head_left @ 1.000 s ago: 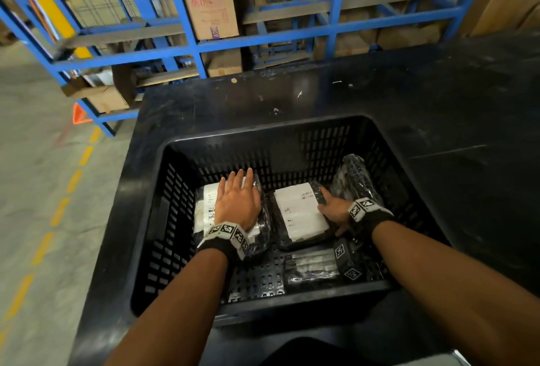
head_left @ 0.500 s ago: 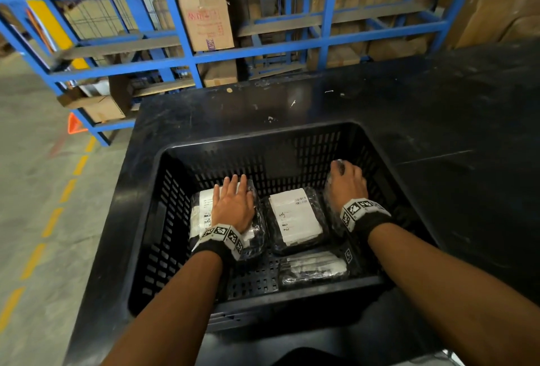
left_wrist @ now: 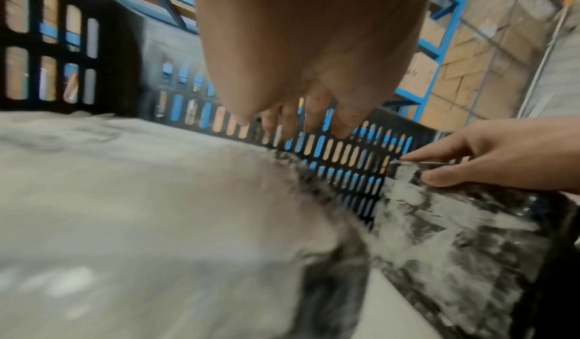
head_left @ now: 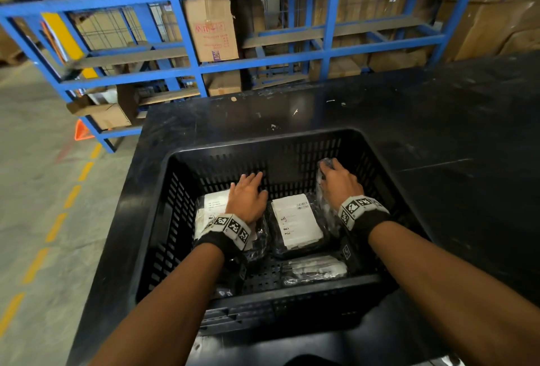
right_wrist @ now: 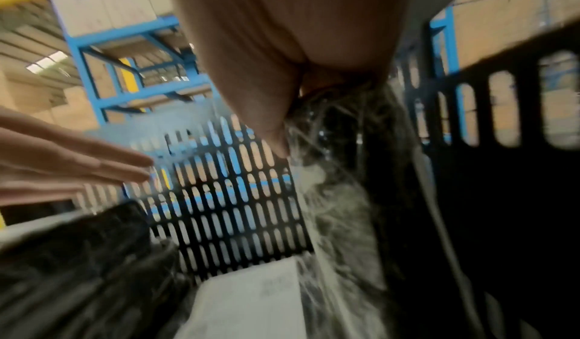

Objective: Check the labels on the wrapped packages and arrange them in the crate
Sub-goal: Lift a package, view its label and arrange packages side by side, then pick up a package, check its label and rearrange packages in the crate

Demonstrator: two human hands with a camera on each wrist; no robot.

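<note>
Nearest me in the crate (head_left: pixel 152 237), a slim wrapped package (head_left: pixel 314 269) lies flat by the front wall. Beyond it, my left hand (head_left: pixel 248 200) hovers, fingers straight, over the left labelled package (head_left: pixel 214 205). A middle package (head_left: pixel 295 224) lies label-up, while my right hand (head_left: pixel 339 184) pinches the upright package (left_wrist: pixel 439 220), the grip closed on its top edge, by the right wall.

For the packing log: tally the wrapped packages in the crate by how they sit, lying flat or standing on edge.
Lying flat: 3, namely left package, middle package, front package
Standing on edge: 1, the right package, gripped by the right hand
Total: 4
</note>
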